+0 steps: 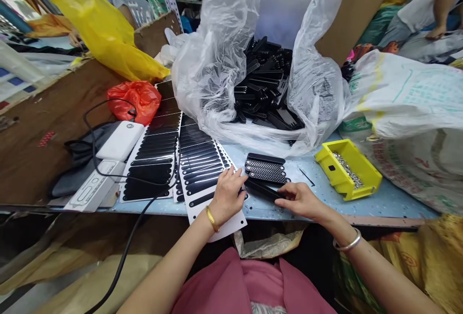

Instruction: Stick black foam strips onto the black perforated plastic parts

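While both hands meet at the table's near edge: the scene reads so.
Left hand (227, 197): fingers curled narrow, pinching one end of a black strip (261, 189), resting on a sticker sheet (208, 174).
Right hand (299, 199): closed lightly on the strip's other end.
Strip: lying on the blue table (383, 200), just before three stacked perforated pieces (266, 168).
Nearby: yellow tray (347, 168) to the right; clear bag (224, 63) of black parts behind.

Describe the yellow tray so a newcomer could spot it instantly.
Start at the big clear plastic bag of black parts in the middle of the pale blue table. Right of it, near the table's front edge, sits a yellow rectangular plastic tray, the only one, holding small silvery pieces.
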`<state>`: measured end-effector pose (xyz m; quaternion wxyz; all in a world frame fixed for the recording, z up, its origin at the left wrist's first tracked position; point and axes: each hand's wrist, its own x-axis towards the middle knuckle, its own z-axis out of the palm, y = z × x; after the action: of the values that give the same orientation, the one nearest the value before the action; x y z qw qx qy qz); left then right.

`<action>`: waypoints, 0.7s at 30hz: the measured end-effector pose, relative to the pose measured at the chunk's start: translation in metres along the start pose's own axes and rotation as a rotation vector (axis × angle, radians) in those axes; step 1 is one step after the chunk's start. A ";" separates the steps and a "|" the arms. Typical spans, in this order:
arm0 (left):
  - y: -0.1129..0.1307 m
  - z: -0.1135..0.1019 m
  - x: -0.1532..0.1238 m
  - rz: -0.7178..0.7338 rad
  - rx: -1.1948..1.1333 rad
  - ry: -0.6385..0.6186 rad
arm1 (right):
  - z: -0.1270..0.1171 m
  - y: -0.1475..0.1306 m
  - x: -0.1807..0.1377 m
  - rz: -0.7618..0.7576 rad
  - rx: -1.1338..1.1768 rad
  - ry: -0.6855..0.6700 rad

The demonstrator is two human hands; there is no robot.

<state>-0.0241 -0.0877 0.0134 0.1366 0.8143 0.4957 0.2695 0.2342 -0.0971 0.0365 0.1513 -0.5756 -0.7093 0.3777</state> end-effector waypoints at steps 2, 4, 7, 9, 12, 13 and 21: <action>0.000 0.004 0.007 -0.022 0.002 -0.043 | -0.001 0.000 0.000 -0.024 0.056 0.007; 0.000 0.006 0.012 -0.035 -0.011 -0.063 | 0.000 0.002 -0.001 -0.024 0.096 0.013; 0.000 0.007 0.014 -0.054 -0.027 -0.071 | 0.003 0.008 -0.002 0.033 0.162 0.051; 0.000 0.007 0.014 -0.065 -0.025 -0.078 | 0.005 0.012 -0.004 0.064 0.224 0.099; -0.001 0.008 0.013 -0.072 -0.029 -0.088 | 0.005 0.019 -0.007 0.077 0.339 0.155; -0.001 0.009 0.013 -0.072 -0.033 -0.087 | 0.005 0.020 -0.008 0.082 0.371 0.168; -0.002 0.011 0.012 -0.099 -0.060 -0.062 | 0.002 0.015 -0.011 0.158 0.489 0.219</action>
<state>-0.0154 -0.0760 0.0069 0.1894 0.7923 0.5225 0.2518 0.2465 -0.1071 0.0267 0.3317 -0.6128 -0.5295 0.4839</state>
